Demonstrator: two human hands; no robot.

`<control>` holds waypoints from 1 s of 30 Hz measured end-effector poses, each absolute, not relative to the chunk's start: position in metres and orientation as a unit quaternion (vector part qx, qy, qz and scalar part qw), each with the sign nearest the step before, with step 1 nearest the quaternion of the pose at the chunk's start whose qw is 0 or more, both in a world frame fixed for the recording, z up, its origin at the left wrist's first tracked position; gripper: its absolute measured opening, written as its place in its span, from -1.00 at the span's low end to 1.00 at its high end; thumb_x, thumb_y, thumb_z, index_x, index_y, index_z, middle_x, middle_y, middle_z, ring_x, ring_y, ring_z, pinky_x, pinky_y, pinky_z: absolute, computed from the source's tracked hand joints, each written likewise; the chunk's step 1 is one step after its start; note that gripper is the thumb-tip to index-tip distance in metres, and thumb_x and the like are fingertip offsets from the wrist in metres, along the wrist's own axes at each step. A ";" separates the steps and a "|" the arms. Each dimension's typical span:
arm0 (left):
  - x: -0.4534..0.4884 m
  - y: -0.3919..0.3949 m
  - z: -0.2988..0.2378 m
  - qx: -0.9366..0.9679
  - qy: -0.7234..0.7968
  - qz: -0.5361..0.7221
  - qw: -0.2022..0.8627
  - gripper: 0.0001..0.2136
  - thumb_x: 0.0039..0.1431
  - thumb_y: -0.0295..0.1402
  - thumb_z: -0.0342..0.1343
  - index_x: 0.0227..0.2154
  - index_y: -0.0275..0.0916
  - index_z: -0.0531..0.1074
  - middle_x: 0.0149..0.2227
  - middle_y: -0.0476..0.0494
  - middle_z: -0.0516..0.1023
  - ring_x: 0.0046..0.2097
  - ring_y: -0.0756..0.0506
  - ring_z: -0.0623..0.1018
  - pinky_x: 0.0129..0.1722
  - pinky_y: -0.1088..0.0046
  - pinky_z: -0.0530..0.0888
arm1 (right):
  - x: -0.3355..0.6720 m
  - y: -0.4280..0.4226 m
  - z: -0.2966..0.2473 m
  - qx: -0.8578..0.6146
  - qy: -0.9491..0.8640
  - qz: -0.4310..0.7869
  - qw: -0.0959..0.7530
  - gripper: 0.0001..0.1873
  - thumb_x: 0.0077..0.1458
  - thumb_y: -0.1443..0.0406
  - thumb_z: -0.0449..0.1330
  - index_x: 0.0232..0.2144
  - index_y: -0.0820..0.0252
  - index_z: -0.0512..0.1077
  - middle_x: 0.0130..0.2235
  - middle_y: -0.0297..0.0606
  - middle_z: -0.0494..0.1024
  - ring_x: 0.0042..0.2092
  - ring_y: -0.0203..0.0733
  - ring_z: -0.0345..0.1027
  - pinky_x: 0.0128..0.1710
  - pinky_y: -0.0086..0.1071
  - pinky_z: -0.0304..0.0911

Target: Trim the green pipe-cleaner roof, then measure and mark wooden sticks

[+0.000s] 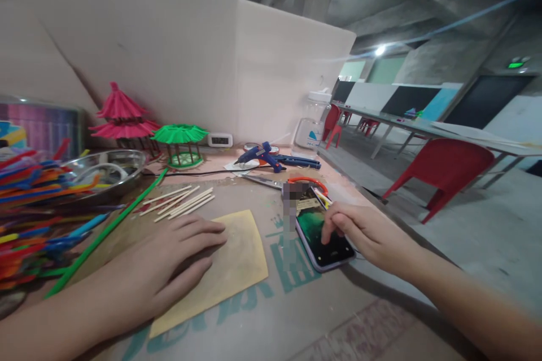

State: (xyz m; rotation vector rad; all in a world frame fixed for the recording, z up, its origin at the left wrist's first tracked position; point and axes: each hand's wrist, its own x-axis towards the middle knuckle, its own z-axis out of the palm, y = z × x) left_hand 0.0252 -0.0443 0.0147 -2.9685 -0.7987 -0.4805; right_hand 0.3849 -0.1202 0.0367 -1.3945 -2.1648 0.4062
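Note:
My left hand [186, 251] lies flat, fingers stretched out, on a yellowish sheet of paper [241, 256] on the table. A smartphone [328, 248] with a lit screen and a pale purple case lies to the right of the sheet. One fingertip of my right hand [351, 228] touches its screen; the other fingers are loosely bent and hold nothing. Several thin wooden sticks [182, 202] lie just beyond my left hand. Scissors [313, 183] with orange handles rest behind the phone, partly covered by a blurred patch.
A blue glue gun [260, 155] and a clear bottle [311, 124] stand farther back. Pink [122, 115] and green [181, 138] pipe-cleaner pavilions stand by the wall. To the left are a metal bowl [138, 163] and a pile of coloured pipe cleaners [29, 180].

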 end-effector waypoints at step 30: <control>0.027 -0.046 0.017 -0.950 -0.265 -0.165 -0.002 -0.70 0.31 -0.20 0.04 0.03 0.02 0.53 0.06 -0.01 0.59 0.03 -0.19 0.59 0.01 0.28 0.53 | 0.389 -0.126 0.042 -0.611 -0.745 -0.015 0.267 -0.53 0.16 0.01 0.24 -0.08 0.07 0.13 0.18 0.08 0.37 0.08 0.13 0.41 -0.01 -0.06 0.31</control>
